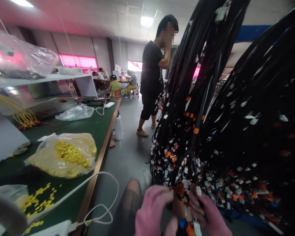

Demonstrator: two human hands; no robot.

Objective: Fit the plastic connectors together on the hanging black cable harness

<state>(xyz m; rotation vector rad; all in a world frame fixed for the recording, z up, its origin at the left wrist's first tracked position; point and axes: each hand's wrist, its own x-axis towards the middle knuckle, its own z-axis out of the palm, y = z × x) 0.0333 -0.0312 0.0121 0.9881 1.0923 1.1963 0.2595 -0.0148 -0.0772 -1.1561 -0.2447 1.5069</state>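
Observation:
Black wire harnesses (184,108) hang in thick bundles in the right half of the head view. Their lower ends carry many white, orange and blue connectors and tags. At the bottom, my right hand (208,211) has its fingers closed around the connector ends of a harness. White connectors stick out above and below those fingers, and a blue one hangs beneath. My left hand (152,209) is just to the left, its fingers curved and the thumb apart, with a gap between them. It is nearest to the same connector ends and slightly blurred.
On the left, a green-topped workbench (103,113) holds an open plastic bag (71,157) of small yellow parts, loose yellow pieces (39,200) and a white cable (88,180). A person (151,75) in dark clothes stands in the aisle; others sit farther back.

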